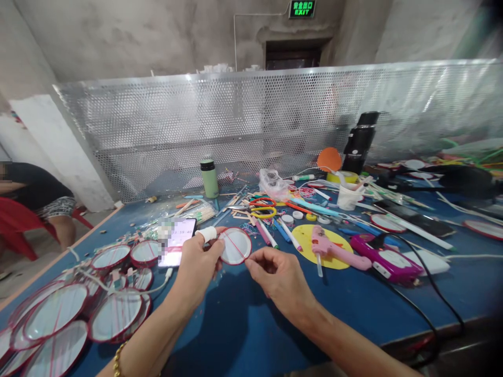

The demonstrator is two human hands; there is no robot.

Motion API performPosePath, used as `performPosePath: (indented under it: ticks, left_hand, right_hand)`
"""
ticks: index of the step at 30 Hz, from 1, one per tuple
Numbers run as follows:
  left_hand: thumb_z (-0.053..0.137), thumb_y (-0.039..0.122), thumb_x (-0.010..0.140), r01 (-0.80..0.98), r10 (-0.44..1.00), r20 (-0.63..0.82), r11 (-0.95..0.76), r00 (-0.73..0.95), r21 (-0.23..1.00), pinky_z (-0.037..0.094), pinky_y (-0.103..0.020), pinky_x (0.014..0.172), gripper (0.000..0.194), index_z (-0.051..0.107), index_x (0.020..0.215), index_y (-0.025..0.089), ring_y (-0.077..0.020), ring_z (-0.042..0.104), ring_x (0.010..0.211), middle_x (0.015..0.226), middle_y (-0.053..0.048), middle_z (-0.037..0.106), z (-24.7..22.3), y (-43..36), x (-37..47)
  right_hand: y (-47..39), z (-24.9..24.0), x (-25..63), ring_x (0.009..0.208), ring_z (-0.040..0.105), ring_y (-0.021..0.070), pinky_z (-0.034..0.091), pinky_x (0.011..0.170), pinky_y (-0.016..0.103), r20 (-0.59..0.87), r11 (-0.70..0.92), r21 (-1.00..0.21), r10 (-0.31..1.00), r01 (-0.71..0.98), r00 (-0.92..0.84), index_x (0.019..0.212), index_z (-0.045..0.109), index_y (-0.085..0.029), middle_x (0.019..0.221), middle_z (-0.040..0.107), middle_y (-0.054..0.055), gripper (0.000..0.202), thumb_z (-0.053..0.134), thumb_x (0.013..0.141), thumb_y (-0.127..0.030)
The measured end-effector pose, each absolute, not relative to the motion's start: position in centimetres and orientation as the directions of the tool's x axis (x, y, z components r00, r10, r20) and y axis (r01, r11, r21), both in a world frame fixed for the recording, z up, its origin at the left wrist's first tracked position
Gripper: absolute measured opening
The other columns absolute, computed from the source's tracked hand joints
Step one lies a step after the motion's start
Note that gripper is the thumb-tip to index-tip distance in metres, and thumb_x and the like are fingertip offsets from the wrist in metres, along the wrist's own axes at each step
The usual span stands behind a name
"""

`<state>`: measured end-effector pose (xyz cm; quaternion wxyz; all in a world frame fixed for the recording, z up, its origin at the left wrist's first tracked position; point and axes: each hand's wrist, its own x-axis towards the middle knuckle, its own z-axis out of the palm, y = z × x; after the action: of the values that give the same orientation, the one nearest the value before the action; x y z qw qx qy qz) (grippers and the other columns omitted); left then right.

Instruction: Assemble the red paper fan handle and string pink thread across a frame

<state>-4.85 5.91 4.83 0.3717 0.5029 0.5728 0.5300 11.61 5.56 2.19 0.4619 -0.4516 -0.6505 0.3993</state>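
My left hand [200,259] grips a small white round disc [236,247] by its left edge. The disc has a red rim and red lines across its face. White wrapping covers one finger of this hand. At the disc's lower right rim, my right hand [277,272] has thumb and forefinger pinched together; whatever is between them is too small to make out. Just behind my left hand lies a lit phone [178,243] with a white cable. Larger red-rimmed discs [57,311] are piled at the left.
On the blue table [231,324], a pink glue gun [338,248] rests on a yellow disc [301,235], near a purple device [387,259]. Pens, scissors [263,209] and sticks are scattered behind. A green bottle [209,179] and black flask [359,141] stand before a perforated metal screen [176,120].
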Motion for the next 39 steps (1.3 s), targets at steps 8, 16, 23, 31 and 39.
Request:
performPosePath:
  ticks: [8,16,23,31,39]
  left_hand:
    - [0.06,0.025,0.077,0.193,0.966,0.131,-0.087,-0.225,0.977,0.032,-0.016,0.034,0.042,0.065,0.115,0.008,-0.0088,0.042,0.036,0.043,0.007,0.05,4.5,5.9,-4.9]
    - [0.06,0.025,0.077,0.201,0.965,0.142,-0.098,-0.219,0.975,0.032,-0.017,0.033,0.041,0.066,0.115,0.009,-0.0088,0.042,0.036,0.043,0.007,0.051,4.3,6.0,-5.0]
    - [0.059,0.027,0.077,0.21,0.963,0.138,-0.089,-0.233,0.974,0.032,-0.018,0.034,0.048,0.063,0.12,0.006,-0.0097,0.042,0.037,0.043,0.008,0.05,4.5,6.0,-5.0]
    - [0.051,0.023,0.08,0.491,0.943,0.303,-0.2,-0.14,0.848,0.034,-0.022,0.045,0.038,0.071,0.11,0.012,-0.0116,0.044,0.046,0.051,0.006,0.049,4.5,6.8,-5.9]
    - [0.052,0.016,0.08,0.516,0.987,0.162,-0.138,-0.001,0.846,0.033,-0.021,0.044,0.035,0.069,0.111,0.012,-0.0122,0.048,0.044,0.057,0.002,0.059,2.1,7.6,-5.7]
  right_hand:
    - [5.3,1.9,11.3,0.049,0.041,0.0087,0.031,0.042,0.02,0.237,0.268,-0.935,0.959,0.23,-0.154,0.071,0.065,-0.016,0.056,0.053,-0.003,0.024,0.06,0.077,-0.038]
    - [5.5,2.0,11.4,0.054,0.047,0.0096,0.037,0.051,0.021,0.264,0.298,-0.913,0.952,0.277,-0.154,0.07,0.067,-0.016,0.058,0.057,-0.002,0.022,0.059,0.077,-0.035]
    - [5.3,2.0,11.3,0.053,0.047,0.0098,0.036,0.051,0.021,0.315,0.345,-0.882,0.938,0.32,-0.143,0.068,0.066,-0.016,0.056,0.056,-0.003,0.019,0.059,0.077,-0.031]
    - [6.7,4.8,14.9,0.05,0.048,0.011,0.04,0.048,0.023,0.49,0.467,-0.823,0.871,0.323,-0.012,0.079,0.064,-0.018,0.062,0.059,-0.001,0.027,0.056,0.087,-0.042]
    - [10.9,10.4,19.1,0.061,0.056,0.0118,0.041,0.058,0.025,0.566,0.5,-0.345,0.786,0.794,-0.249,0.083,0.068,-0.018,0.068,0.065,0.0,0.023,0.05,0.093,-0.026]
